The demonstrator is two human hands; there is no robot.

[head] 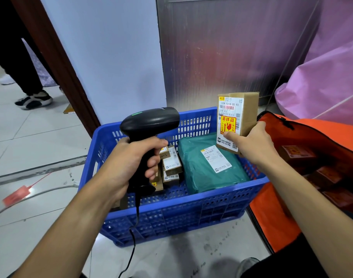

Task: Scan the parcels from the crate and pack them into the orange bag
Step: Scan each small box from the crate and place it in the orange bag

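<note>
Tiled floor w/ blue crate [171,215]: left hand [131,159] grips scanner [149,125] aimed at cardboard parcel [236,119], right hand [251,141] holding it label-out above crate, orange bag [311,137] open beside for packing.

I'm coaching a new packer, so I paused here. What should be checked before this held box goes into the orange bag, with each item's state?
1. Grip on the scanner by the left hand: ok.
2. Hold on the cardboard box by the right hand: ok.
3. Thumb clear of the barcode: ok.
4. Scan registered: cannot tell.
5. Mouth of the orange bag open beside the blue crate: ok.
6. Crate emptied: not ok; the green parcel and small boxes remain.
</note>
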